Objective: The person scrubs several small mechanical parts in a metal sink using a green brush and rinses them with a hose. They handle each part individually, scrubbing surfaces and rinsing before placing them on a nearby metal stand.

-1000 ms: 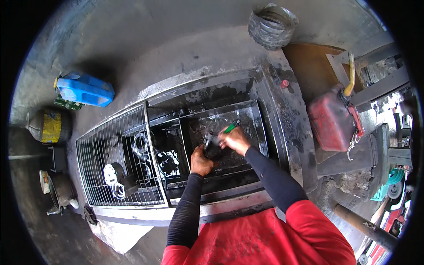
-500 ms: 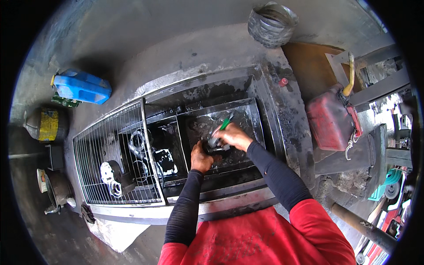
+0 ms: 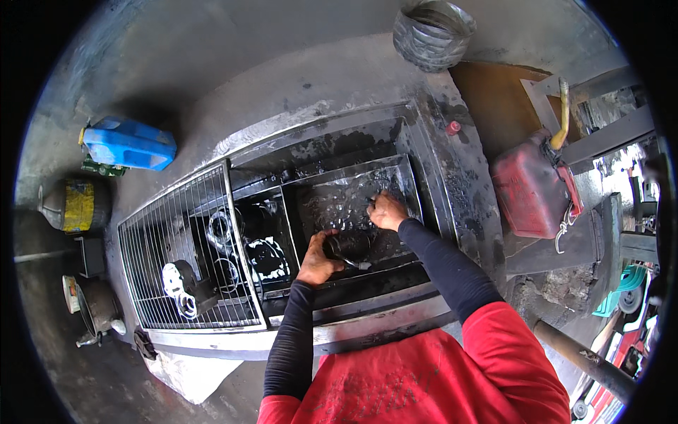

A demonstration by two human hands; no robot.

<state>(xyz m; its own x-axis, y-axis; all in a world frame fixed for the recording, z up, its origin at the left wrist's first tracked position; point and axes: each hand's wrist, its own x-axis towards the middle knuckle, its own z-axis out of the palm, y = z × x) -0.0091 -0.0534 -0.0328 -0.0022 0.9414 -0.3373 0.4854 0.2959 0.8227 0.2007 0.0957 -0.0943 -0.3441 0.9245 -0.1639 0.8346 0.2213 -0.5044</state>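
Observation:
My left hand (image 3: pixel 319 260) is closed on the rim of a dark, wet, rounded metal part (image 3: pixel 351 245), with a pale tip sticking out at its near side. The part is held low in the right compartment of a metal wash basin (image 3: pixel 408 185), over dark rippling liquid (image 3: pixel 332 205). Farther back and to the right, my right hand (image 3: pixel 388 211) forms a fist just at the liquid. Whatever its fingers hold is hidden; only a small dark bit shows beside them.
A wire rack (image 3: pixel 191 247) covers the basin's left side, with a pale metal part (image 3: pixel 179 288) on it. Around the basin stand a blue jug (image 3: pixel 131 143), a red fuel can (image 3: pixel 530 187), a cut plastic container (image 3: pixel 433 35) and a small red cap (image 3: pixel 453 128).
My right hand has moved away from the metal part, back and to the right. The green handle that stuck out of it no longer shows. My left hand has shifted slightly left.

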